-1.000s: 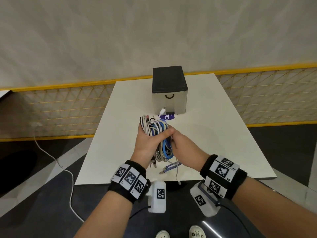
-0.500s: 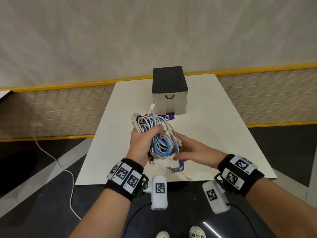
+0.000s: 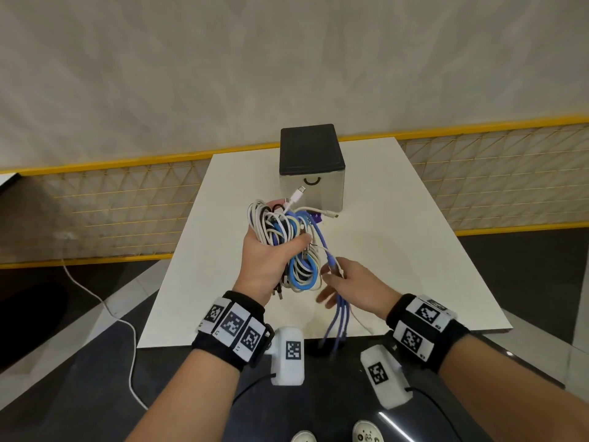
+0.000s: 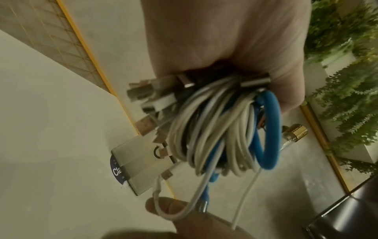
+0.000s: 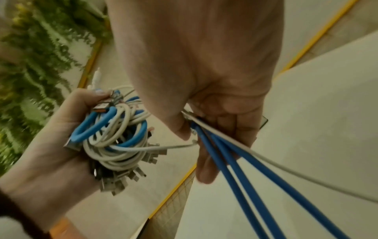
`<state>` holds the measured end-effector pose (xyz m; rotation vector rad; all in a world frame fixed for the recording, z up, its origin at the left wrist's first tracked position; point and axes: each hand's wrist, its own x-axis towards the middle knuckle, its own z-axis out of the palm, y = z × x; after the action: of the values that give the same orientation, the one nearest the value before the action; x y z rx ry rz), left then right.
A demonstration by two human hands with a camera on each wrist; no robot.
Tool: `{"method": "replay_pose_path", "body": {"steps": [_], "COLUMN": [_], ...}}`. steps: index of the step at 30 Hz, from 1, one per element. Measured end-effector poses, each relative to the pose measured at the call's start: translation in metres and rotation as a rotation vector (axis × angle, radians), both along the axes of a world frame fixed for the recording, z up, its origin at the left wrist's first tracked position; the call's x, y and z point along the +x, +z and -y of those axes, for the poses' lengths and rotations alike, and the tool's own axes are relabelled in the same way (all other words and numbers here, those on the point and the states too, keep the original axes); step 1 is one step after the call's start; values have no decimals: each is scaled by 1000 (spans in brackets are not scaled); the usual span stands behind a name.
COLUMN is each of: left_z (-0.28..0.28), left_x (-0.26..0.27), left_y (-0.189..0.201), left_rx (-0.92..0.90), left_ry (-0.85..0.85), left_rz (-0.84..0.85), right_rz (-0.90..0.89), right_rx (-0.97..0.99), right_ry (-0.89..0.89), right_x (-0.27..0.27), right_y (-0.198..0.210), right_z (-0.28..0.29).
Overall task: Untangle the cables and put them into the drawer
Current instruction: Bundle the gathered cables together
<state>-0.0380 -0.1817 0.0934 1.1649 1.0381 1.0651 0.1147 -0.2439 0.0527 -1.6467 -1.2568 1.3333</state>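
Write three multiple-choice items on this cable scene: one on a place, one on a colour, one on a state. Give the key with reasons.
1. Where is the drawer box?
A. on the white table
B. on the floor
C. in the left hand

2. What colour is the cable that the right hand pulls out?
A. red
B. blue
C. green

3. The drawer is:
A. shut
B. pulled fully out
C. removed

Key: 1 A, it stands at the table's far end; 2 B, blue strands run from the fingers; 3 A, its front sits flush while the left hand grips the cable bundle.
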Motion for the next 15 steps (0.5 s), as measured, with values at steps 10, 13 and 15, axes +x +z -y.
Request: {"method": "replay_pose_path", "body": {"steps": [10, 13, 15], "left_z": [-3, -5, -6], "left_x": [-4, -3, -4], "left_y": [-6, -5, -5], "left_rx": [19, 53, 74], "left_ry": [-18, -29, -43], "left_rz": [-56, -71, -87], "right_rz": [-245, -222, -211], "right_rx": [271, 293, 287], "right_ry": [-355, -331, -330], "right_x": [-18, -24, -26], "right_y": [15, 16, 15], "right_z": [-6, -2, 0]}}
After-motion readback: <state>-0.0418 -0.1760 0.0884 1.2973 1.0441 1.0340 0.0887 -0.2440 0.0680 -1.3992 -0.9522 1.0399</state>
